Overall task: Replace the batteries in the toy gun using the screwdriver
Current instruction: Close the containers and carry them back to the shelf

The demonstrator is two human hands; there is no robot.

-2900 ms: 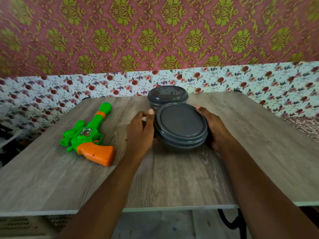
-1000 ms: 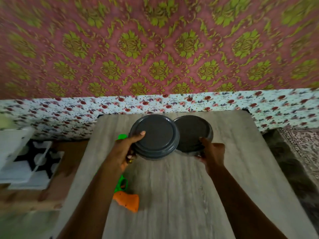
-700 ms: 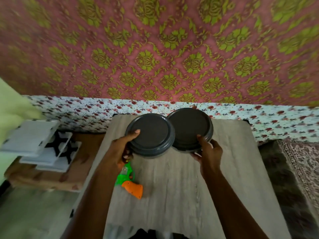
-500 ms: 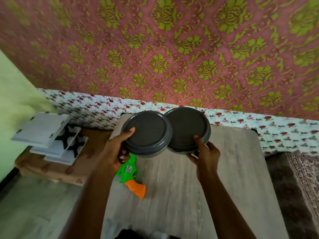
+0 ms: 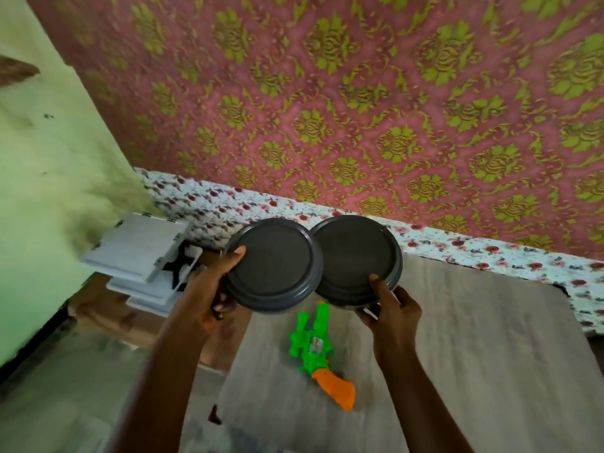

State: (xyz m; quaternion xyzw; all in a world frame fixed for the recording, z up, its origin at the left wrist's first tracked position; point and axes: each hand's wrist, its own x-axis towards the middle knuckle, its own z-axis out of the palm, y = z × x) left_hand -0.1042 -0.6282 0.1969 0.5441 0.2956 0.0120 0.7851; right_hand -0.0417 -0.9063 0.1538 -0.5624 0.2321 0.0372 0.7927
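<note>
No text, label, brand or number can be read anywhere: the two dark grey lidded containers [image 5: 274, 263], the toy gun [image 5: 318, 351] and the patterned wall coverings carry no legible writing.

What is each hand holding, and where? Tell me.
Left hand: left grey lidded container, grip at its left rim. Right hand: right grey lidded container, grip at its lower right rim.
</note>
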